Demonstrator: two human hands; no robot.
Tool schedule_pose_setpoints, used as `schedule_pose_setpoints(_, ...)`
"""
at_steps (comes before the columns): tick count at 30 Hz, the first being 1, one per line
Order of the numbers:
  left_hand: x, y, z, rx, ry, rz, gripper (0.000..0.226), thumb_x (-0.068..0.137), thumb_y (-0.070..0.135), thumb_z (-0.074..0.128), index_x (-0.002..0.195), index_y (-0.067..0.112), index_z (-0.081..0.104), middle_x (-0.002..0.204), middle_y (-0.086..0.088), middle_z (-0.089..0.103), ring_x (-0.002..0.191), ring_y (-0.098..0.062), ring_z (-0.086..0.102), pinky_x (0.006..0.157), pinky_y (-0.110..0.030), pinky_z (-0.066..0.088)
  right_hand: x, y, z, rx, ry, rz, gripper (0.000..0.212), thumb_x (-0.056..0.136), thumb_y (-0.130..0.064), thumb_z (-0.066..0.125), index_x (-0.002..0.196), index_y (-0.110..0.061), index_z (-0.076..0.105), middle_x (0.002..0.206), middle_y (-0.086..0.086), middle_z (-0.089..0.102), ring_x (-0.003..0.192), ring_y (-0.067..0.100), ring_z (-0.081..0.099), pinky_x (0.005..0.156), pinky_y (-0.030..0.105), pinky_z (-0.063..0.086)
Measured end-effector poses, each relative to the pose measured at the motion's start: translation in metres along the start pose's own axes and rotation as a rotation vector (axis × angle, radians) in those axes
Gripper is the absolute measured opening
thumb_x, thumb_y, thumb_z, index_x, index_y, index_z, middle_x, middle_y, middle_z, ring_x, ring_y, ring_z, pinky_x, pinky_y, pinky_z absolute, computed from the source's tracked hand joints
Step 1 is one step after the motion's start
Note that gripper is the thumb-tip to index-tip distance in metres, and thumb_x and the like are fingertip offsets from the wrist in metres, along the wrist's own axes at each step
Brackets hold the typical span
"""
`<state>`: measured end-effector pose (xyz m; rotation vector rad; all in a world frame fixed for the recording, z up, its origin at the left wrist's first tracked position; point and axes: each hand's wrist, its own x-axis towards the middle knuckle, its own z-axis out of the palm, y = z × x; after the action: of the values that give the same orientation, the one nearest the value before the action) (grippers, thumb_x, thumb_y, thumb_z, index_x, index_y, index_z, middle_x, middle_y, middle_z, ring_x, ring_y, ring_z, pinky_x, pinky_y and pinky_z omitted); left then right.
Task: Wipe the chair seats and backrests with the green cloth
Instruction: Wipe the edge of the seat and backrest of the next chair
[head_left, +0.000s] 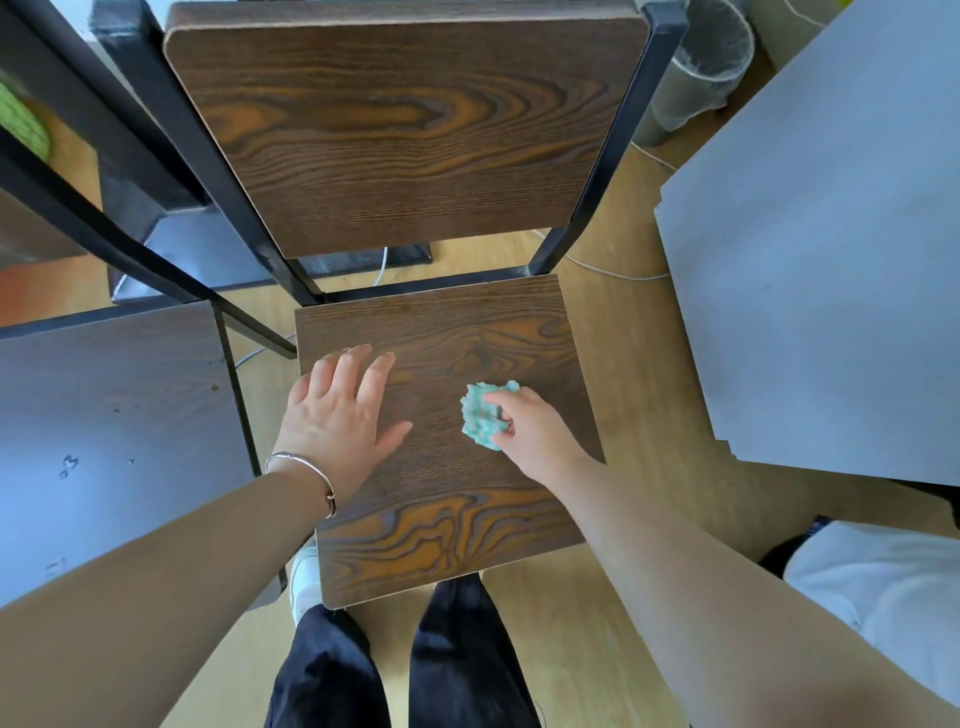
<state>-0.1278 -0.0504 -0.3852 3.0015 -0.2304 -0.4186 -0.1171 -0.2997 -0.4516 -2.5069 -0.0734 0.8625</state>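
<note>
While the wooden chair (597, 171) stands square in front of the person, its backrest (405, 130) rises above the far edge of the seat (447, 530), both dark-grained boards on a black metal frame. The left hand (337, 415) lies flat on the seat near its left edge, fingers straight and slightly spread, thumb out. It is probably there to steady the chair and take some weight while the other hand works. The right hand (535, 431) sits toward the seat's right edge, about midway front to back. Its fingers and thumb curl round the green cloth (483, 418), which is bunched into a ball and pressed against the seat, well apart from the backrest. Bunching likely gives a firm pad for rubbing, so the seat looks like the surface being wiped. A thin bracelet (311, 467) circles the left wrist.
</note>
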Motion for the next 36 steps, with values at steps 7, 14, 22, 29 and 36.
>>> schedule_pose_setpoints(7, -0.008, 0.003, 0.011, 0.001, -0.006, -0.005, 0.075, 0.085, 0.059, 0.056, 0.145, 0.018, 0.035, 0.142, -0.01, 0.042, 0.125, -0.034, 0.042, 0.097, -0.049, 0.043, -0.002, 0.003, 0.003, -0.493, 0.031, -0.217, 0.048, 0.086, -0.019, 0.069, 0.13, -0.031, 0.052, 0.13, -0.002, 0.039, 0.107, 0.022, 0.041, 0.075, 0.04, 0.057)
schedule_pose_setpoints(14, -0.012, 0.001, 0.013, 0.011, -0.006, 0.0, 0.075, 0.085, 0.059, 0.054, 0.145, 0.018, 0.033, 0.142, -0.01, 0.041, 0.126, -0.033, 0.041, 0.099, -0.048, 0.042, 0.018, -0.026, -0.004, -0.189, 0.095, -0.067, 0.028, 0.089, -0.025, 0.067, 0.115, -0.022, 0.06, 0.11, -0.001, 0.057, 0.093, 0.021, 0.059, 0.074, 0.034, 0.053)
schedule_pose_setpoints(22, -0.003, 0.004, -0.024, 0.051, 0.007, -0.002, 0.076, 0.084, 0.059, 0.056, 0.144, 0.018, 0.035, 0.143, -0.01, 0.04, 0.128, -0.033, 0.041, 0.099, -0.049, 0.043, 0.001, -0.066, -0.085, 0.529, 0.2, 0.237, 0.034, 0.086, -0.037, 0.072, 0.115, -0.02, 0.064, 0.107, -0.009, 0.062, 0.093, 0.008, 0.061, 0.075, 0.022, 0.054)
schedule_pose_setpoints(29, 0.015, 0.017, -0.074, 0.011, 0.096, 0.049, 0.076, 0.075, 0.053, 0.072, 0.135, 0.012, 0.05, 0.131, -0.014, 0.052, 0.114, -0.037, 0.052, 0.087, -0.051, 0.05, -0.035, -0.097, -0.183, 1.196, 0.236, 0.201, 0.035, 0.086, -0.009, 0.073, 0.118, -0.011, 0.061, 0.113, 0.005, 0.068, 0.099, 0.021, 0.07, 0.077, 0.032, 0.06)
schedule_pose_setpoints(36, 0.037, 0.025, -0.094, -0.041, 0.152, 0.073, 0.069, 0.081, 0.06, 0.044, 0.132, 0.015, 0.047, 0.127, -0.011, 0.054, 0.112, -0.035, 0.051, 0.081, -0.047, 0.052, -0.038, -0.11, -0.269, 1.309, 0.325, 0.182, 0.038, 0.084, -0.001, 0.073, 0.118, -0.012, 0.061, 0.118, 0.007, 0.065, 0.105, 0.023, 0.068, 0.084, 0.037, 0.059)
